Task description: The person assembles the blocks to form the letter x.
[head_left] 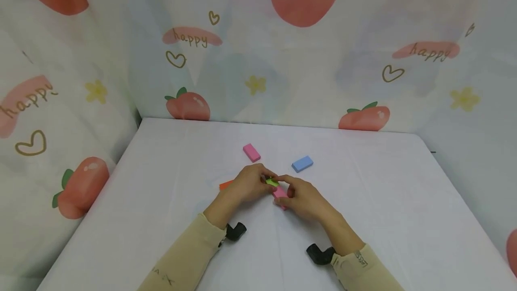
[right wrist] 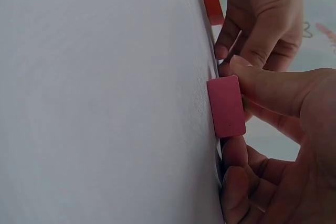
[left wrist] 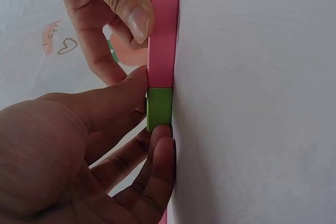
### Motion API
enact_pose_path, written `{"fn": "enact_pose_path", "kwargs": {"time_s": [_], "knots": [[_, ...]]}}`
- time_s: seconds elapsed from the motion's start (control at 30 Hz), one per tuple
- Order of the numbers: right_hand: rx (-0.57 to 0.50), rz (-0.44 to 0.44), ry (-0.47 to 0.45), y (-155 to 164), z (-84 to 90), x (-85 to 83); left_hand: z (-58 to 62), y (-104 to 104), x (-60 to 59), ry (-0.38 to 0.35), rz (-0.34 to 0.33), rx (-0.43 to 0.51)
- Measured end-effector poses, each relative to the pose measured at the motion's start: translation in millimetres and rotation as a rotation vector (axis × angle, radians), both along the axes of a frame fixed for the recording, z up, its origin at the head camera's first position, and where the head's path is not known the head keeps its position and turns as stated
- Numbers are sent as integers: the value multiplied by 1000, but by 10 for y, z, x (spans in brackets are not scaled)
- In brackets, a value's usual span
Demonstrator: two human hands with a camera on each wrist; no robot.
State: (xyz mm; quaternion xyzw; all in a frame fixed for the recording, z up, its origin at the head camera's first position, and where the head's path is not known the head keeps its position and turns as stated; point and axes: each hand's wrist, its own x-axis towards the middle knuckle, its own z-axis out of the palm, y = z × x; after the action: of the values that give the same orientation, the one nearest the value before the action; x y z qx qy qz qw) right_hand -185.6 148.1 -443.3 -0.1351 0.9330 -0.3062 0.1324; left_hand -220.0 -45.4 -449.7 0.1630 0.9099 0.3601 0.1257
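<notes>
1. Your right hand point(head_left: 304, 197) pinched a pink block point(head_left: 280, 195) lying on the white table point(head_left: 383, 201), thumb and fingers curled on its sides.
2. Your left hand point(head_left: 248, 184) pinched a green block point(head_left: 272, 182), set end to end against the pink one, touching it.
3. An orange block point(head_left: 225, 185) lay just left of your left hand.
4. Farther back lay a blue block point(head_left: 302, 164) and a second pink block point(head_left: 251, 152), well apart.

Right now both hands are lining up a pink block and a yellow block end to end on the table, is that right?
Not quite: the block beside the pink block is green, not yellow. The left wrist view shows the green block end to end with it on the table, held by the left hand and right hand.
</notes>
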Motion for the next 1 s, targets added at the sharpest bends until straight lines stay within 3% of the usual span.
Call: {"fn": "enact_pose_path", "kwargs": {"time_s": [0.43, 1.0], "knots": [[-14, 107, 37, 103, 15, -27, 47, 34, 21, 33, 10, -19], [-44, 93, -35, 99, -13, -41, 37, 19, 25, -31, 16, -33]]}}
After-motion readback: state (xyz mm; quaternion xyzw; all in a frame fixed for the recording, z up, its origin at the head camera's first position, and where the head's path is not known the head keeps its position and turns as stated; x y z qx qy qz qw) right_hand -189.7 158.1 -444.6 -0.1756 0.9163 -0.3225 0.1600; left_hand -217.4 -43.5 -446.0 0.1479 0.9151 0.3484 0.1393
